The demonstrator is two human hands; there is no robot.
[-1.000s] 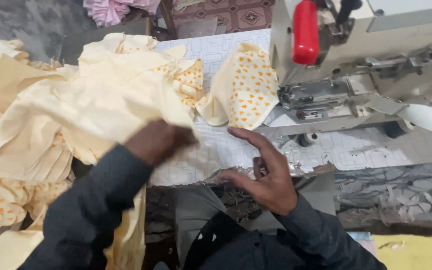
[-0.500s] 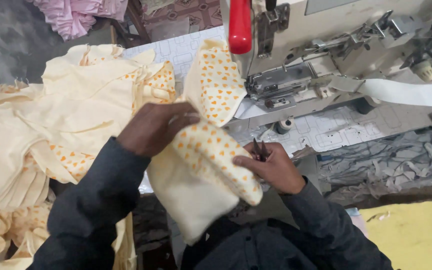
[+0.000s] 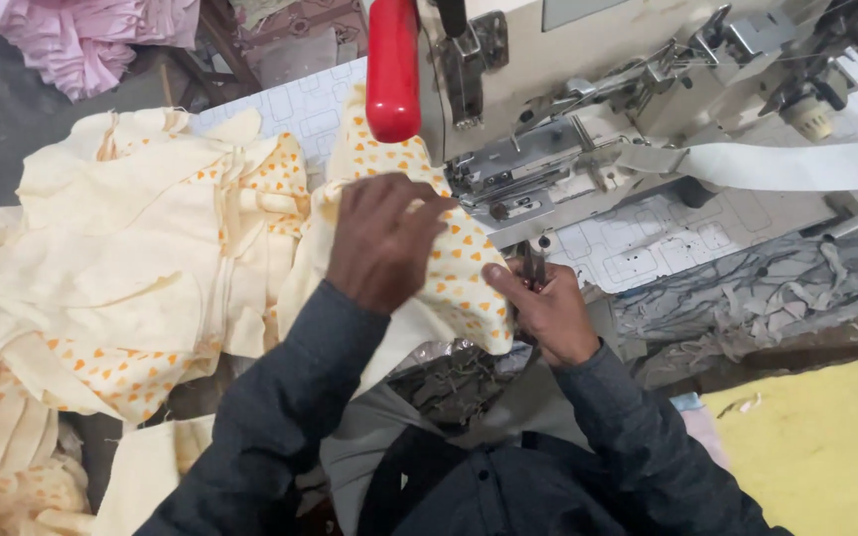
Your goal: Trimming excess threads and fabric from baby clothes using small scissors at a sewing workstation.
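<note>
A cream cloth piece with orange hearts (image 3: 459, 288) lies in front of the sewing machine (image 3: 588, 119). My left hand (image 3: 381, 238) presses down on its top, fingers closed over the fabric near the machine's foot. My right hand (image 3: 543, 308) pinches the cloth's right edge and also holds small metal snips (image 3: 534, 264) that stick up between the fingers. A red handle (image 3: 392, 65) hangs on the machine just above my left hand.
A heap of plain cream and heart-print pieces (image 3: 121, 268) covers the table's left side. White elastic tape (image 3: 796, 164) runs off the machine to the right. Grey scraps (image 3: 747, 298), a yellow sheet (image 3: 816, 447) and pink fabric (image 3: 81, 40) lie around.
Both hands lifted the heart-print piece from the pile and carried it up toward the machine. My left hand now lies on top of it by the foot.
</note>
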